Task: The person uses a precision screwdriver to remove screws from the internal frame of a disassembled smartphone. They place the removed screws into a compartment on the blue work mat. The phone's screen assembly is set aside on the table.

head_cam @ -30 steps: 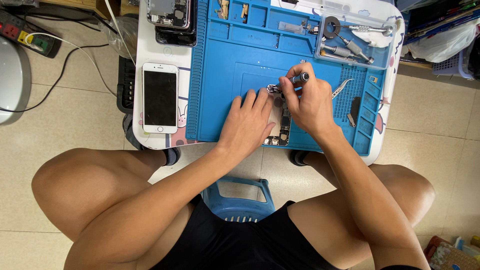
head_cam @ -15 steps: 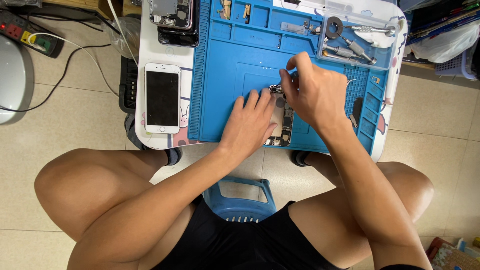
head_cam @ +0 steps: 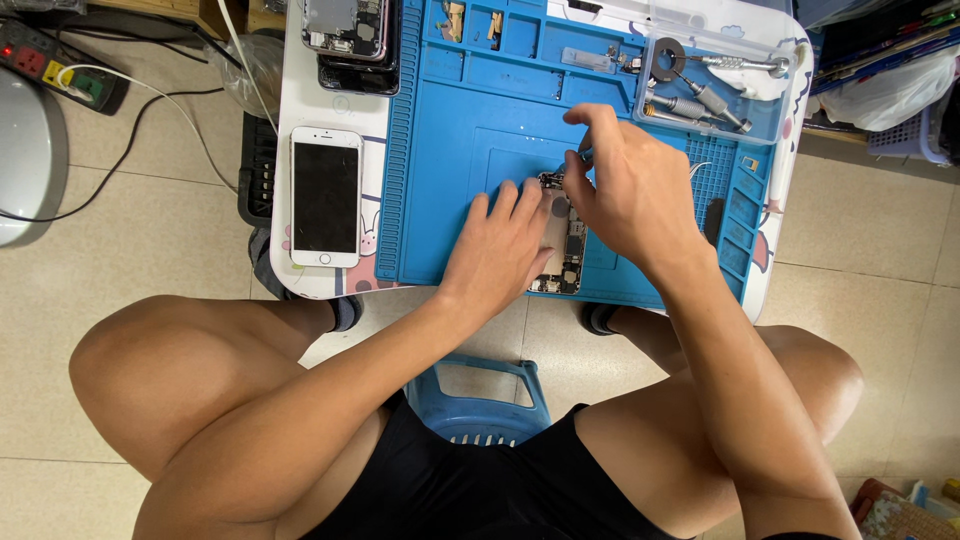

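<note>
The right hand (head_cam: pixel 630 195) pinches a small screwdriver (head_cam: pixel 583 155) over the opened phone (head_cam: pixel 562 235), mat centre; the left hand (head_cam: pixel 500 250) presses flat at its nine o'clock. Light, stiff, fragile: best held by its edges.

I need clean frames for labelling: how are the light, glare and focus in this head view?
Head view: light is even and soft, shadows faint; the white phone screen shows no glare; the blue mat and both hands, left and right, look sharp; table edges bow slightly from the wide lens.
</note>
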